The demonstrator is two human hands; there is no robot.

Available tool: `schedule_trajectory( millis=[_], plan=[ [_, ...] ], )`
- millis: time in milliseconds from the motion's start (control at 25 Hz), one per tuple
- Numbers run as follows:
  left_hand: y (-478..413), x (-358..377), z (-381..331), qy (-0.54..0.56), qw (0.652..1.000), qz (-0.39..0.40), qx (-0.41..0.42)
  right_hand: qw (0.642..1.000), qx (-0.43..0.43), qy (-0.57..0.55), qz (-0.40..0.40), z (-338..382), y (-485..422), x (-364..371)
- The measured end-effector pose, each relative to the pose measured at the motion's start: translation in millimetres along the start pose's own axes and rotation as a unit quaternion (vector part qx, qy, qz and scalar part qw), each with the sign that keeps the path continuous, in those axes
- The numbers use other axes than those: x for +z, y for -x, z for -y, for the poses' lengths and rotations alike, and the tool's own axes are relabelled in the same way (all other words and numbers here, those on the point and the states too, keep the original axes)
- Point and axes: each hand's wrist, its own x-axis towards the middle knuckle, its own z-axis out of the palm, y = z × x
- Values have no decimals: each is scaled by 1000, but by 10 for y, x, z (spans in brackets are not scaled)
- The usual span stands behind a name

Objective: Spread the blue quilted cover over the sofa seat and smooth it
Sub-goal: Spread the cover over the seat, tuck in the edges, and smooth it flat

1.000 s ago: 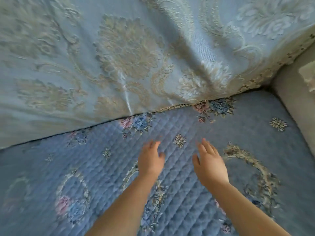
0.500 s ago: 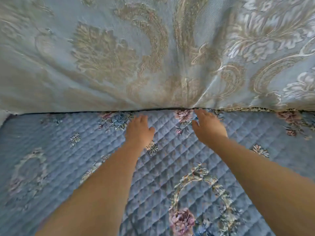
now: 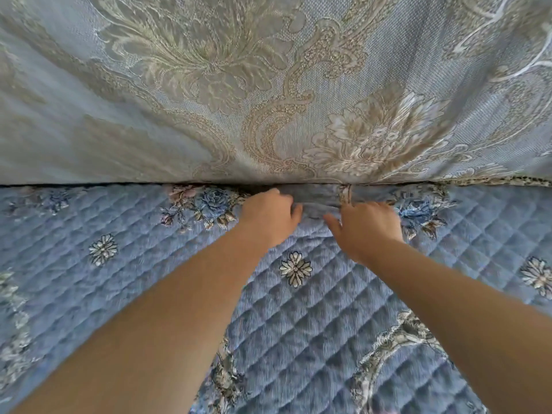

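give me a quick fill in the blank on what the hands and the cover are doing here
1. The left hand and right hand grip a bunched fold of the ____ cover.
2. That fold sits at the seam below the sofa's ____.
3. Between the forearms lies a white ____ motif.
4. The cover's stitching forms a ____ pattern.

Missing words: blue; backrest; flower; diamond

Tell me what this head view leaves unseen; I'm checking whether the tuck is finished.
- Back edge of the quilted cover: hidden in the crease under the damask backrest cover.
- Fingertips of the left hand and right hand: curled into bunched fabric, grip unclear.
- Cover's front and side edges: cut off by the frame.
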Motion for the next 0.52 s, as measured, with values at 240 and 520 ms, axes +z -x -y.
schedule_trajectory(
  millis=[240, 520],
  plan=[
    [-225, 190, 42, 38, 998, 47, -14, 997, -18, -53, 50, -24, -393, 172],
    [-771, 386, 269, 133, 980, 138, -51, 996, -21, -85, -8, -224, -919, 245]
  ],
)
